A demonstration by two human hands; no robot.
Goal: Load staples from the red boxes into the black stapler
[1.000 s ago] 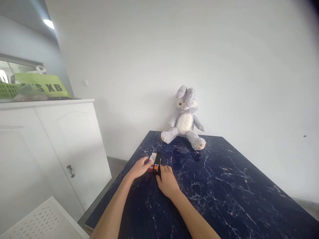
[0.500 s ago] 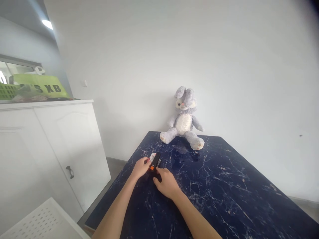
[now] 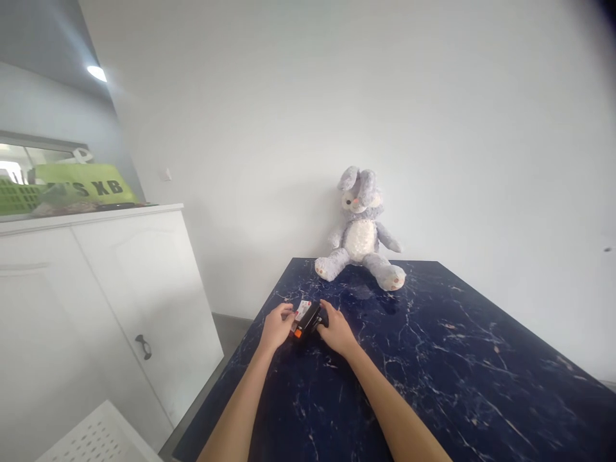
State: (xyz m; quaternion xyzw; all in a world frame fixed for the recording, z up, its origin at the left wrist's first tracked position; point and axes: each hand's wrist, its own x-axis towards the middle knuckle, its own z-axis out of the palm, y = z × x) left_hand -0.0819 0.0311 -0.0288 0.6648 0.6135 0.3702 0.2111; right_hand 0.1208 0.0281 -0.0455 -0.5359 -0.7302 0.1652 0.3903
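Both my hands meet over a small black device with an orange spot (image 3: 308, 319) on the dark blue marble table (image 3: 433, 372). A small red and white card or box (image 3: 303, 309) lies against the device's far side. My left hand (image 3: 275, 327) holds the pair from the left with curled fingers. From the right, my right hand (image 3: 337, 331) closes its fingers over the black device. The device seems slightly lifted and tilted off the table.
A grey and white plush rabbit (image 3: 360, 232) sits at the table's far edge against the white wall. A white cabinet (image 3: 106, 308) stands to the left, with a green bag (image 3: 84, 181) on top. A white perforated surface (image 3: 101, 439) shows at bottom left.
My right hand has moved forward from behind the black device to grip it from the right. The device has turned and tilted between my hands. The camera has shifted a little.
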